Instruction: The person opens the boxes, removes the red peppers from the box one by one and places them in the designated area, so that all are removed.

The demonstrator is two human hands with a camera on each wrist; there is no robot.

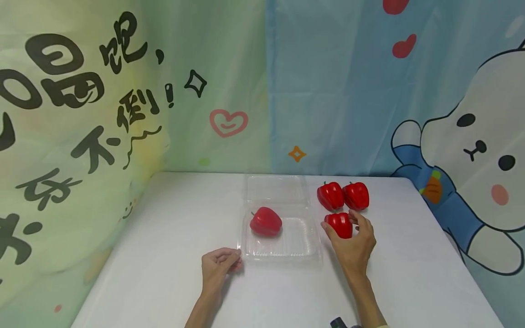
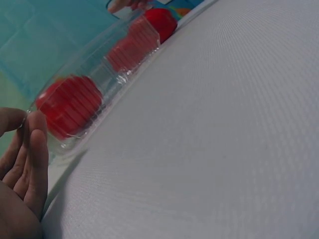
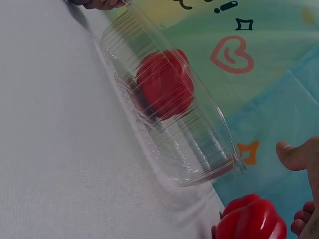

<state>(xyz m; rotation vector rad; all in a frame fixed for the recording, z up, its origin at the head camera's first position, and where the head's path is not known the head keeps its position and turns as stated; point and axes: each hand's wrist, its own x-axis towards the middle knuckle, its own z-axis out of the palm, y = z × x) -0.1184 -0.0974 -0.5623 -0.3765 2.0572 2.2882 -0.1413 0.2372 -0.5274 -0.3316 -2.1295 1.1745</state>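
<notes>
A clear plastic container (image 1: 283, 255) lies with its lid folded back on the table, one red bell pepper (image 1: 265, 222) inside at its left. Its near left corner is pinched between the thumb and fingers of my left hand (image 1: 220, 268), as the left wrist view also shows. Over a second red pepper (image 1: 339, 224), right of the container, is my right hand (image 1: 356, 243), thumb and fingers spread to either side. In the right wrist view the thumb (image 3: 294, 155) stands apart from that pepper (image 3: 251, 221). Two more red peppers (image 1: 330, 196) sit side by side behind it.
The white table (image 1: 164, 237) backs onto a printed curtain (image 1: 311, 91) with a cartoon bear and lettering. The container's raised lid (image 1: 275, 187) reaches toward the back edge. A small dark object (image 1: 338, 322) shows by the right forearm.
</notes>
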